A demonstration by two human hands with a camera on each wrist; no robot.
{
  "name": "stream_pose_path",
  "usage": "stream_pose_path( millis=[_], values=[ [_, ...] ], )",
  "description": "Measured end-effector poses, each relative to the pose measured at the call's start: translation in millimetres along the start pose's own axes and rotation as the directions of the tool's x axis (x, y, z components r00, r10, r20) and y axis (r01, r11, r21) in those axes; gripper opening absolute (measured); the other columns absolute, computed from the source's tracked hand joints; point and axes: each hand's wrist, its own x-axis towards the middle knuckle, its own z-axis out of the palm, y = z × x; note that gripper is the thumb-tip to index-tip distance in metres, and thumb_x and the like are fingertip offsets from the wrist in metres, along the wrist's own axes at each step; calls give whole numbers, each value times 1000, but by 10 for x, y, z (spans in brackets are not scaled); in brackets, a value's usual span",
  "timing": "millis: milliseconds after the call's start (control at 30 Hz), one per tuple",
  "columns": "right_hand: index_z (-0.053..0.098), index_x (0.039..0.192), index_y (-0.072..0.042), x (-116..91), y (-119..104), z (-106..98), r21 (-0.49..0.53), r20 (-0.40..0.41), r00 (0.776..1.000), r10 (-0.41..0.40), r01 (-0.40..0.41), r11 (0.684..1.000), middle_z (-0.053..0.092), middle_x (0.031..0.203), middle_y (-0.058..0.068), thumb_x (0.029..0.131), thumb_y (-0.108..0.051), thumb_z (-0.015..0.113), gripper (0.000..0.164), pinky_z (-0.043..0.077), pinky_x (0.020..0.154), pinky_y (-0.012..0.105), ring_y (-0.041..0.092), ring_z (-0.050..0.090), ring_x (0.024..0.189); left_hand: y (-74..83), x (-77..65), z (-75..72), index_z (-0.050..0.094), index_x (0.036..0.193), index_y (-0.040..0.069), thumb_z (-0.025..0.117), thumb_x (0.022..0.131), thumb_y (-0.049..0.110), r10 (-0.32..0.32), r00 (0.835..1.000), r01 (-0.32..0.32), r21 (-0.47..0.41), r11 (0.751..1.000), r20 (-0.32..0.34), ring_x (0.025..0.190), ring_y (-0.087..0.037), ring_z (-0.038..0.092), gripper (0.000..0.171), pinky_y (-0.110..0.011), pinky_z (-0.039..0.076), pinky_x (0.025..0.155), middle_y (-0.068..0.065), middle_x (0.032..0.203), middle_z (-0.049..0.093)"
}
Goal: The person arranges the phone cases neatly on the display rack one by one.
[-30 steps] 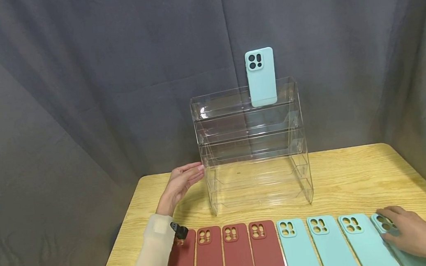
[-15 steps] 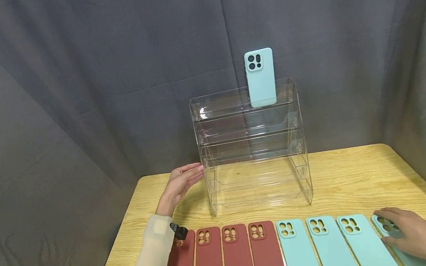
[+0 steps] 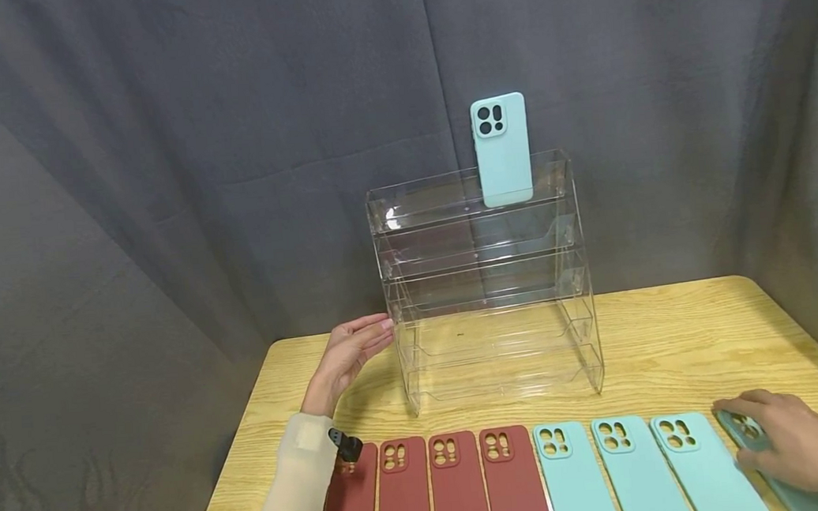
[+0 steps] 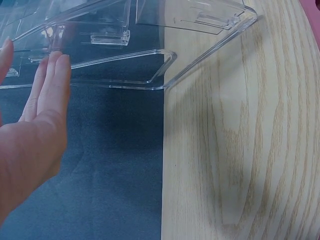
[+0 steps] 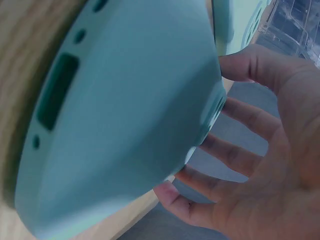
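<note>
My right hand [image 3: 795,438] grips the mint phone case [image 5: 135,100] at the far right of the row. In the right wrist view the thumb is at one long edge and the fingers at the other, near the camera cutouts. Part of that case is hidden under the hand in the head view. The fingers of my left hand [image 3: 345,359] are straight and touch the left side of a clear acrylic tiered rack [image 3: 481,262]. On the rack's top tier, right of centre, another mint phone case [image 3: 504,162] stands upright.
Several dark red phone cases [image 3: 456,486] lie left of several mint cases [image 3: 574,477] along the front of the wooden table [image 3: 671,332]. The left forearm partly covers the leftmost red one. A grey curtain [image 3: 265,139] hangs behind and at both sides.
My right hand has moved the rightmost mint case slightly right, and it now looks darker and tilted, with a wider gap to its neighbour. The left hand holds still against the rack.
</note>
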Motion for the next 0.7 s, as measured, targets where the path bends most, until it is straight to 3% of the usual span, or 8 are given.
stream_pose_path(
  millis=[200, 467, 700],
  values=[
    [68, 131, -2, 43, -10, -90, -57, -37, 999, 31, -33, 998, 67, 120, 26, 71, -27, 93, 70, 56, 56, 57, 56, 63, 99, -11, 2, 2, 55, 145, -6, 69, 102, 7, 1, 1000, -1, -5, 1000, -10, 115, -18, 74, 48, -35, 58, 110, -21, 143, 63],
    [65, 133, -3, 149, -123, -336, -92, -158, 987, -1, -14, 996, 60, 129, 37, 73, -23, 90, 68, 56, 59, 69, 65, 58, 108, -6, 8, 2, 55, 146, -6, 70, 101, 8, 7, 1000, -7, -10, 1000, -7, 115, -18, 75, 49, -31, 61, 106, -22, 143, 63],
    [66, 131, -9, 284, -301, -401, -118, -323, 941, -102, 67, 991, 61, 129, 33, 69, -24, 91, 69, 55, 68, 73, 58, 58, 110, -15, 2, -9, 53, 148, -6, 70, 102, 10, 5, 1000, -5, -3, 1000, 5, 123, -23, 72, 52, -33, 60, 108, -22, 145, 62]
  ],
)
